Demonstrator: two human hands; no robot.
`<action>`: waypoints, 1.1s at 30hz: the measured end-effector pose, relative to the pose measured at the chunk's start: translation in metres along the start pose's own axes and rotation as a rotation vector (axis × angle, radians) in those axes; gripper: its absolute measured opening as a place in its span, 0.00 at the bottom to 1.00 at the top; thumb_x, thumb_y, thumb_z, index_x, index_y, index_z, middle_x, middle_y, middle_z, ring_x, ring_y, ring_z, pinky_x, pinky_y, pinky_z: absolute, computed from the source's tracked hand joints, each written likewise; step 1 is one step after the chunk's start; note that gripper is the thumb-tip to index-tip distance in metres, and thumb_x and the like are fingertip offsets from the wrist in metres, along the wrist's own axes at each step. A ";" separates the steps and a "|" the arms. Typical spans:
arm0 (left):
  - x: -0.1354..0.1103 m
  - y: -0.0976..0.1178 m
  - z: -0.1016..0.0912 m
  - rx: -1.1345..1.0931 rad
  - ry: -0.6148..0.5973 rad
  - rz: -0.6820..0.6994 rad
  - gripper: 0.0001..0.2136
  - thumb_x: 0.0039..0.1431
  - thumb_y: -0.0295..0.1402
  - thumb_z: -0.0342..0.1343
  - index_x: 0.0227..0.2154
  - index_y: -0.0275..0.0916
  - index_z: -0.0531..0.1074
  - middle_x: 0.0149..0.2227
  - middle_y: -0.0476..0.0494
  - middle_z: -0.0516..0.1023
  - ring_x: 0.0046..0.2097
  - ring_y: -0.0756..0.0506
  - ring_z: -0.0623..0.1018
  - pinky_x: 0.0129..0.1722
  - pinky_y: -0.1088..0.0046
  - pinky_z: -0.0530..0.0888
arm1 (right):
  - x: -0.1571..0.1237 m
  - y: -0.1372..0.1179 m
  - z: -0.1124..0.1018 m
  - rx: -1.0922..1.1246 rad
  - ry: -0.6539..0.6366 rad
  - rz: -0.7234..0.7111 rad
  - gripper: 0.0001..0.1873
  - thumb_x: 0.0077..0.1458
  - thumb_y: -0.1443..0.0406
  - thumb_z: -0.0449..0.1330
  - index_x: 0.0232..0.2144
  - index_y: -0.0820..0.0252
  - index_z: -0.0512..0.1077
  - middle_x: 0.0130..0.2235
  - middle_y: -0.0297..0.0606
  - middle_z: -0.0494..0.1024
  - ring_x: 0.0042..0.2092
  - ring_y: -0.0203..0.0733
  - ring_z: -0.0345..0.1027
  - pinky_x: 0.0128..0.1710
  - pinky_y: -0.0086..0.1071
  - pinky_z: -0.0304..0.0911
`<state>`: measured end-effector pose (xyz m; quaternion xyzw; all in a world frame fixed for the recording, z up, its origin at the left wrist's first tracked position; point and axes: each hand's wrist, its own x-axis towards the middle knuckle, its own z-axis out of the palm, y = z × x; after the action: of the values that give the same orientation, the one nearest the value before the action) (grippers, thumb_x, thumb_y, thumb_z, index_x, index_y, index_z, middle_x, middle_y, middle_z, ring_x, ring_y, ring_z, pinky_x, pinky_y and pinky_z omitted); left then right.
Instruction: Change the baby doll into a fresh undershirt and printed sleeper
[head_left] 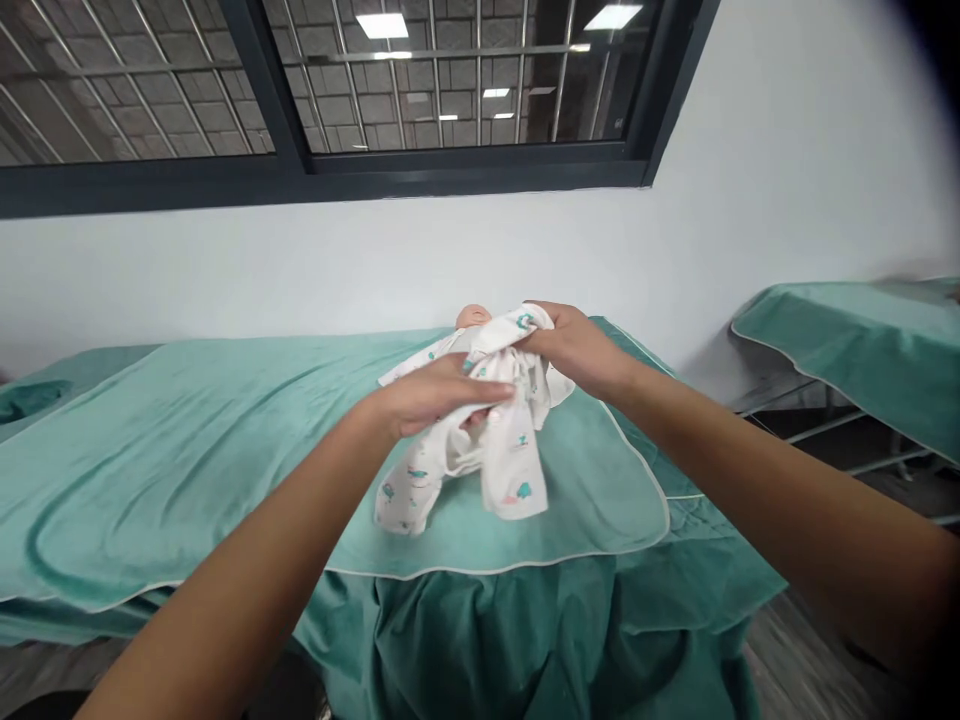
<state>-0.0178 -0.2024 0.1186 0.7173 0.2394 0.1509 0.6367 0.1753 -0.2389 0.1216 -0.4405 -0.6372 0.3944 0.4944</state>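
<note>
A pair of white baby pants with small green and pink prints is held up over the bed, its two legs hanging down. My left hand grips the bunched cloth on the left, fingers partly hidden behind it. On the right, my right hand is closed on the gathered upper part. Behind the pants lies a baby doll; its head shows at the far side. A white printed sleeve stretches out to the doll's left in view, while most of its body is hidden by the cloth and my hands.
A light green pad with a pale edge lies on the bed under the doll. Darker green cloth drapes over the bed's front. Another green-covered bed stands at the right. A white wall and barred window rise behind.
</note>
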 end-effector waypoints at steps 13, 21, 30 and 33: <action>0.027 -0.033 0.014 -0.379 0.113 0.018 0.21 0.55 0.44 0.60 0.44 0.32 0.68 0.36 0.44 0.73 0.32 0.55 0.73 0.36 0.75 0.74 | -0.007 0.045 -0.004 0.296 0.080 0.176 0.24 0.48 0.55 0.62 0.47 0.60 0.71 0.41 0.38 0.76 0.36 0.33 0.68 0.35 0.24 0.65; 0.019 -0.035 0.010 -0.293 0.005 -0.055 0.27 0.50 0.39 0.65 0.51 0.33 0.70 0.49 0.35 0.74 0.47 0.46 0.77 0.48 0.71 0.74 | -0.009 0.053 -0.011 0.330 0.065 0.214 0.28 0.51 0.53 0.62 0.52 0.60 0.70 0.45 0.42 0.75 0.39 0.35 0.69 0.37 0.25 0.67; 0.033 -0.044 0.001 -0.509 0.289 0.144 0.30 0.50 0.38 0.64 0.56 0.33 0.66 0.46 0.37 0.75 0.41 0.47 0.78 0.44 0.72 0.74 | -0.018 0.057 -0.006 0.155 -0.372 0.228 0.33 0.50 0.54 0.65 0.56 0.59 0.68 0.49 0.42 0.74 0.47 0.37 0.70 0.46 0.29 0.69; 0.031 -0.047 0.003 -0.495 0.276 0.067 0.29 0.53 0.43 0.61 0.55 0.33 0.67 0.46 0.36 0.75 0.40 0.47 0.78 0.42 0.72 0.75 | -0.012 0.059 -0.001 0.269 -0.128 0.182 0.31 0.51 0.53 0.64 0.55 0.58 0.69 0.51 0.42 0.73 0.50 0.39 0.69 0.49 0.31 0.68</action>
<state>0.0023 -0.1847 0.0695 0.5201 0.2558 0.3222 0.7485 0.1882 -0.2326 0.0636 -0.4003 -0.5662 0.5464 0.4697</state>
